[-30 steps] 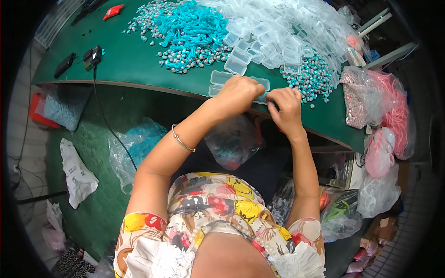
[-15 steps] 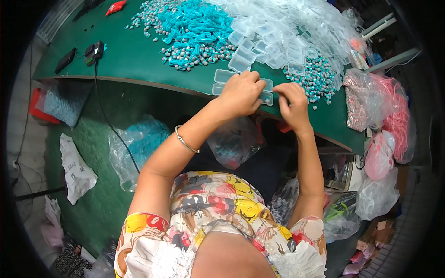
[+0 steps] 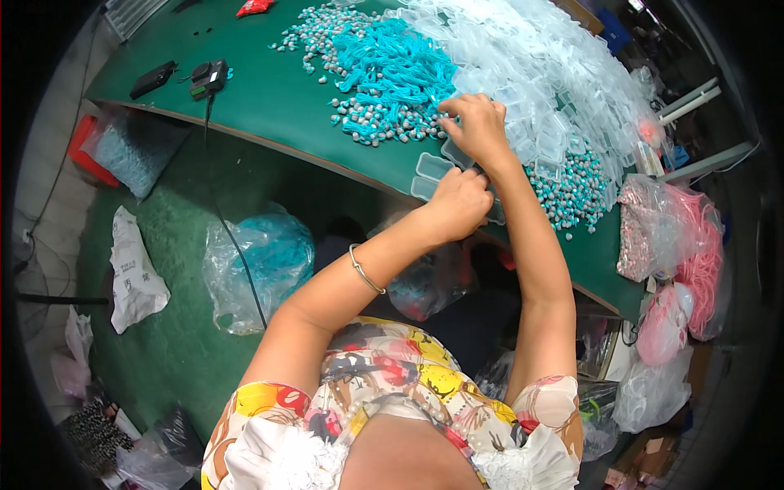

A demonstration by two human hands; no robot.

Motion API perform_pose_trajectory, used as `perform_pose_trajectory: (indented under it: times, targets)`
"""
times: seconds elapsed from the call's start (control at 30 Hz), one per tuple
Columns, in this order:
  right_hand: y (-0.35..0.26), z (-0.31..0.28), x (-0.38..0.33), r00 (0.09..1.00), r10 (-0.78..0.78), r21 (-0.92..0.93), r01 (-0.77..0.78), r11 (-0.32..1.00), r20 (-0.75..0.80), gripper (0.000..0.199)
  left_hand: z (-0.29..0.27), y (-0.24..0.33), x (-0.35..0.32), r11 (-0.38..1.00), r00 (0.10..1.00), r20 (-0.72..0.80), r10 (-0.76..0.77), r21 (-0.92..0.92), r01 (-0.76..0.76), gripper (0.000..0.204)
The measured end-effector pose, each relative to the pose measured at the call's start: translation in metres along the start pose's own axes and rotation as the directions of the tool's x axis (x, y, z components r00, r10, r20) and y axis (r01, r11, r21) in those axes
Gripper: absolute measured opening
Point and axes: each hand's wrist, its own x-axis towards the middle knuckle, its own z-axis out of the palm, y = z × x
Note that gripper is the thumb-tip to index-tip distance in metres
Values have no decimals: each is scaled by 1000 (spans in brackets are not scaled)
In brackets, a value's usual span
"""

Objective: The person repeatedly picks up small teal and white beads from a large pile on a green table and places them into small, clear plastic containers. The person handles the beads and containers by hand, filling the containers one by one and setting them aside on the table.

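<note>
Clr box (image 3: 433, 167), open, nr turq cords (image 3: 400, 65)

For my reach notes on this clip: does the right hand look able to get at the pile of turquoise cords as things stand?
Probably yes: the right hand is beside the right edge of the turquoise cords, and nothing visible blocks its fingers.

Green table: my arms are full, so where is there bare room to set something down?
The widest bare patch on the green table lies between the black device and the turquoise cords. A smaller one separates the right bead pile from the front edge. It is crowded under the clear boxes and around the left hand and right hand.
</note>
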Motion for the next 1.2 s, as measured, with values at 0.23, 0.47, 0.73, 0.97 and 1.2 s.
perform_pose_trajectory:
  times: [0.23, 0.47, 0.73, 0.97, 1.2]
  targets:
    - [-3, 18, 24, 988, 151, -26, -152, 988, -17, 19, 2, -2, 0, 1000, 1000, 8, -17, -13, 17, 38]
    - [15, -44, -57, 929, 361, 537, -261, 802, -87, 18, -3, -1, 1, 997, 1000, -24, -1, -77, -1, 28]
    - [22, -87, -164, 941, 332, 487, -318, 813, 60, 18, -10, 0, 2, 988, 993, -98, -58, -149, 43, 55]
    - [16, -71, -159, 978, 207, 385, -188, 903, -9, 16, -13, -1, 2, 983, 997, -67, -37, -184, 24, 61]
    - [5, -75, -156, 999, 33, 78, -33, 996, -9, 15, -7, -2, -3, 991, 995, -100, -12, -136, -1, 41]
